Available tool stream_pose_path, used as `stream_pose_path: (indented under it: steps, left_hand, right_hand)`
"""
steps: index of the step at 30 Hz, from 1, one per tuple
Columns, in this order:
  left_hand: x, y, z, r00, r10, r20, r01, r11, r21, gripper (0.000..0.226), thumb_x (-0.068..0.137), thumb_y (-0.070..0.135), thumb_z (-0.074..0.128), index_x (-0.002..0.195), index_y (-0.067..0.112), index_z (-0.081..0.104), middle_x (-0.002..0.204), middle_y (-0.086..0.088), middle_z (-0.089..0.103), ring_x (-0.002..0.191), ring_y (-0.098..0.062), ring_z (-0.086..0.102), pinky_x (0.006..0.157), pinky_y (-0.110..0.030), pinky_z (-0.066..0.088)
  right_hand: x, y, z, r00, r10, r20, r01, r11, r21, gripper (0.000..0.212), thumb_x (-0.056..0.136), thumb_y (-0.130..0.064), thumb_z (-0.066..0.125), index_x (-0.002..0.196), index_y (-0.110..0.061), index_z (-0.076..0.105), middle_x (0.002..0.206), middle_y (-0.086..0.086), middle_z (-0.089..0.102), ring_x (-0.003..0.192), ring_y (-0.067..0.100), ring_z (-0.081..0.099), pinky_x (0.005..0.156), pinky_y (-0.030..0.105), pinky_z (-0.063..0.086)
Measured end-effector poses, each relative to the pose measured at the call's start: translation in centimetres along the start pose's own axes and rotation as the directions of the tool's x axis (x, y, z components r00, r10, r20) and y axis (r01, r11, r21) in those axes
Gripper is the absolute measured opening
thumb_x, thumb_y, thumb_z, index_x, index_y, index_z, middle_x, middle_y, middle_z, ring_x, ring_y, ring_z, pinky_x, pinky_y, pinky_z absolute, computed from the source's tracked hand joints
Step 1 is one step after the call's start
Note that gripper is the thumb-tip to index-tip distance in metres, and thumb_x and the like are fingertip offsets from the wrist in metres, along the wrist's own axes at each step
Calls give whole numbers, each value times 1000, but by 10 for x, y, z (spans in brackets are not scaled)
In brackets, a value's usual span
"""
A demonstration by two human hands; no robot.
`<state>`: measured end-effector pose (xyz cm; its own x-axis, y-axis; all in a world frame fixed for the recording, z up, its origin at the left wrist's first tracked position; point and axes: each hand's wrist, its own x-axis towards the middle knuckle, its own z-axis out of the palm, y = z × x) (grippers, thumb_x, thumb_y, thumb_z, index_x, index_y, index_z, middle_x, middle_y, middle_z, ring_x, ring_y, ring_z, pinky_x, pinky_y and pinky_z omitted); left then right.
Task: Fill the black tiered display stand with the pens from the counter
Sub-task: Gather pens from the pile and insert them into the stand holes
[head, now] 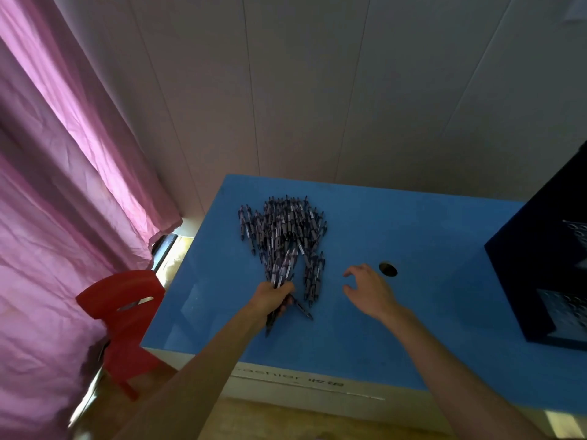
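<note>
Counter: blue, bears all below
Stand: black, tiered, at the right edge; partly out of view, fill uncertain
Pens: large heap at left, well apart from stand; most left to move
Left hand: grips a bundle of pens
Right hand: fingers spread, holds nothing
</note>
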<state>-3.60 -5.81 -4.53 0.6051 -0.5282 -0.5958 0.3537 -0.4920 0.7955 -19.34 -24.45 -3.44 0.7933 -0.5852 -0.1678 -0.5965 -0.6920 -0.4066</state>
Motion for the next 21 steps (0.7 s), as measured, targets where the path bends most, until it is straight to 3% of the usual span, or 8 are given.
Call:
stream_pose_path:
  steps: [8, 15, 21]
  left_hand:
    - [-4, 18, -1, 973, 228, 37, -230, 970, 84, 18, 92, 13, 67, 75, 9, 61, 65, -6, 65, 50, -12, 50, 50, -25, 45]
    - [0, 29, 8, 964, 248, 99, -254, 966, 49, 21, 95, 17, 69, 77, 6, 67, 66, -6, 68, 48, -14, 50, 49, -24, 46]
    - [7, 36, 15, 960, 271, 66, -273, 962, 21, 30, 95, 18, 69, 69, 5, 62, 48, 5, 59, 42, -9, 46, 46, -20, 41]
  right_hand:
    - [-1, -3, 4, 1000, -4, 2, 4, 1000, -6, 34, 99, -32, 56, 130, -18, 57, 135, 3, 51, 108, 18, 59, 89, 32, 51]
    - [-7, 4, 6, 1000, 23, 5, -23, 1000, -12, 33, 99, -31, 56, 129, -18, 58, 135, 3, 51, 100, 18, 62, 88, 33, 52]
    - [-8, 12, 7, 999, 32, 3, -32, 999, -9, 32, 100, -32, 55, 129, -19, 57, 135, 1, 50, 103, 16, 59, 89, 31, 50]
